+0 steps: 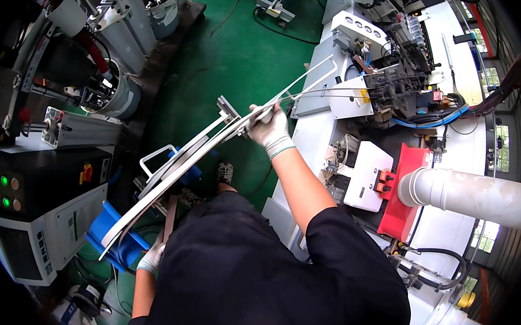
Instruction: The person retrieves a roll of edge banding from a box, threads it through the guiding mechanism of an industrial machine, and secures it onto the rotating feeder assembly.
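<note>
My right hand (268,127), in a pale work glove, is closed around the upper part of a long pale strip (176,168) that slants across the view from lower left to upper right. A metal bracket (228,108) sits beside that grip, and a white wire loop (321,74) shows beyond the strip's upper end. Low on the left, my left hand (151,258), also gloved, is closed at the lower end of a brownish bar (169,217); its fingers are partly hidden, so what it grips is unclear. Close to it stands a blue plastic holder (111,230) under the strip's lower end.
Along the right runs a white machine bench (320,152) with mechanisms, cables, a red housing (404,188) and a thick pale duct (468,196). A control cabinet (45,195) with green lights stands left. Buckets (120,97) hold parts behind it. A cable crosses the green floor (205,57).
</note>
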Tool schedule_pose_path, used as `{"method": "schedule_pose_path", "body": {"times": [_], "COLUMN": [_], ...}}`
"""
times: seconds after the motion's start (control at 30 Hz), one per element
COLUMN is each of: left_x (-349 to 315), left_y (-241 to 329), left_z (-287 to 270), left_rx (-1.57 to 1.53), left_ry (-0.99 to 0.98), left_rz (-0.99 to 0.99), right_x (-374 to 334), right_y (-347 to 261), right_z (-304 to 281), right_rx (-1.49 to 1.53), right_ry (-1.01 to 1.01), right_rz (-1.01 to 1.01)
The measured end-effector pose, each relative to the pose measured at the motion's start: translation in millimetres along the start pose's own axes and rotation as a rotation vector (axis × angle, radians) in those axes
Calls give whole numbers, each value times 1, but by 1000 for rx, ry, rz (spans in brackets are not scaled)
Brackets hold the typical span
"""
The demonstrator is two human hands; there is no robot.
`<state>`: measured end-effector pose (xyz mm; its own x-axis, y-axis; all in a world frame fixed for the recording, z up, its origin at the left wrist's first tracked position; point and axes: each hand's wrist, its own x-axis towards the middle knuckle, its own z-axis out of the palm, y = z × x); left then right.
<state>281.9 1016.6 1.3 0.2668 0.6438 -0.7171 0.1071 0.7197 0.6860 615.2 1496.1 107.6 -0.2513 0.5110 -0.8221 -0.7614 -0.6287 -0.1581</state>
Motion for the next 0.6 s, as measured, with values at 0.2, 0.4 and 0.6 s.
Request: {"method": "schedule_pose_path", "body": {"times": [0.2, 0.4, 0.6], "left_x": [8, -2, -15], "left_y": [-3, -13, 33], "left_z": [17, 29, 35], "left_rx": [-24, -11, 139], "left_ry": [1, 4, 43], "left_rz": [30, 69, 2], "right_x": [11, 37, -27], "right_y": [3, -32, -73], "right_z": [1, -49, -19], "right_rx": [-64, -230, -184], "right_ry": [-100, -299, -335], "right_rz": [-42, -172, -468]}}
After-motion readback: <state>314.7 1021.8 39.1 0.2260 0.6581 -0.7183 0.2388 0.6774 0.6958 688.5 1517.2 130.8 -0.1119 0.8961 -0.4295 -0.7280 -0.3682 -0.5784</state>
